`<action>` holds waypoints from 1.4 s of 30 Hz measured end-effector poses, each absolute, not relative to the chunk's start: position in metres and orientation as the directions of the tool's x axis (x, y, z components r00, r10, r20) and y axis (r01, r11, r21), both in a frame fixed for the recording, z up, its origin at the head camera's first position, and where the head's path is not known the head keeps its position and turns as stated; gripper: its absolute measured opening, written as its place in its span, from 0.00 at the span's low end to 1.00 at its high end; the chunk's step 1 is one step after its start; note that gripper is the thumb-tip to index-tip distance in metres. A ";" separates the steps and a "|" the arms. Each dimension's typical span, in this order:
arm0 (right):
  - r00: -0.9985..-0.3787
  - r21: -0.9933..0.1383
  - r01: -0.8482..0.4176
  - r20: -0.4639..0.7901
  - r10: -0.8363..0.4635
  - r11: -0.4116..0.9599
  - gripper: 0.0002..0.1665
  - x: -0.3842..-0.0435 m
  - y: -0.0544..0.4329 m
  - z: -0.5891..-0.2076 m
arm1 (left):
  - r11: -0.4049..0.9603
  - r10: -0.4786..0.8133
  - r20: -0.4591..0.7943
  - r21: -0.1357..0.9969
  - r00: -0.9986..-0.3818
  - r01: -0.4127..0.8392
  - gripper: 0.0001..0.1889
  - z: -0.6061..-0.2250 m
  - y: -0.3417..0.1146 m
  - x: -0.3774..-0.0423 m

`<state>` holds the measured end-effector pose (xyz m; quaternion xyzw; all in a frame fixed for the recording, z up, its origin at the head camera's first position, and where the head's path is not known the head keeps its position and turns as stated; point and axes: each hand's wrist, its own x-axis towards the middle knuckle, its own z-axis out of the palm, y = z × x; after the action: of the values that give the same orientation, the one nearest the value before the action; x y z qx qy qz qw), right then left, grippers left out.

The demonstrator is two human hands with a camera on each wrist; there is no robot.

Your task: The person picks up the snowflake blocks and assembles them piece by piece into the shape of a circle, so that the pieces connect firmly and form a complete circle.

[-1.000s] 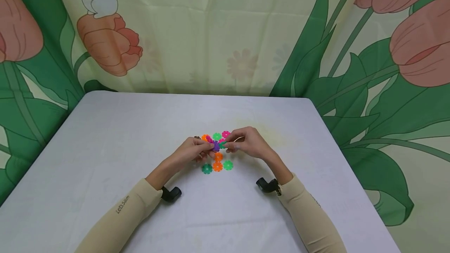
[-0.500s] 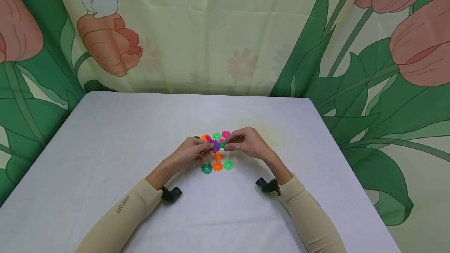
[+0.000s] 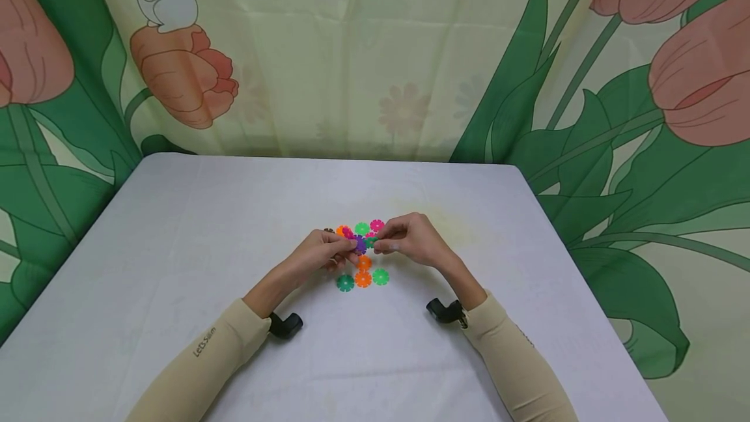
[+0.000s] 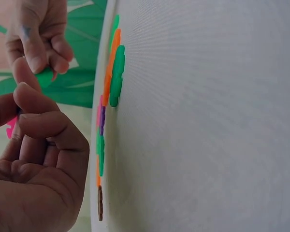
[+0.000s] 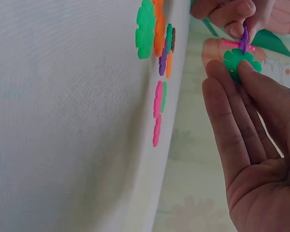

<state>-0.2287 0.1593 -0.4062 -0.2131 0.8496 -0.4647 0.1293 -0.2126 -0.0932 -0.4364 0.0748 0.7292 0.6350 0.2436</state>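
Observation:
Above the table, my left hand (image 3: 322, 249) pinches a purple notched disc (image 5: 244, 40) between thumb and finger. A pink disc (image 3: 348, 232) is joined to that purple one. Opposite it, my right hand (image 3: 413, 238) pinches a green notched disc (image 5: 238, 62) by its edge. In the right wrist view the green disc meets the purple one edge to edge, at an angle to it. My fingers cover part of each held disc.
Several loose notched discs lie on the white table (image 3: 234, 213) below my hands, among them an orange disc (image 3: 363, 278), a dark green disc (image 3: 345, 282) and a light green disc (image 3: 381, 277). A patterned curtain (image 3: 351, 51) hangs behind the table.
My right hand's fingers have shifted slightly on the green disc. Otherwise both hands keep their places, and the loose discs lie as before.

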 end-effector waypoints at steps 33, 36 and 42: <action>-0.850 -0.826 -0.339 0.064 -0.523 0.451 0.04 -0.226 0.149 -0.416 | 0.168 0.421 -0.273 0.960 -0.865 -0.222 0.19 -0.437 -0.091 -0.210; -0.853 -0.819 -0.343 0.067 -0.517 0.460 0.04 -0.226 0.149 -0.416 | 0.174 0.412 -0.280 0.958 -0.867 -0.227 0.18 -0.437 -0.091 -0.210; -0.867 -0.801 -0.343 0.068 -0.494 0.490 0.03 -0.227 0.149 -0.417 | 0.170 0.404 -0.286 0.957 -0.869 -0.236 0.19 -0.438 -0.090 -0.210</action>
<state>-0.2272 0.1494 -0.4168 -0.2436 0.8590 -0.4421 0.0858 -0.2099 -0.0903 -0.4379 0.0578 0.7230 0.6416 0.2494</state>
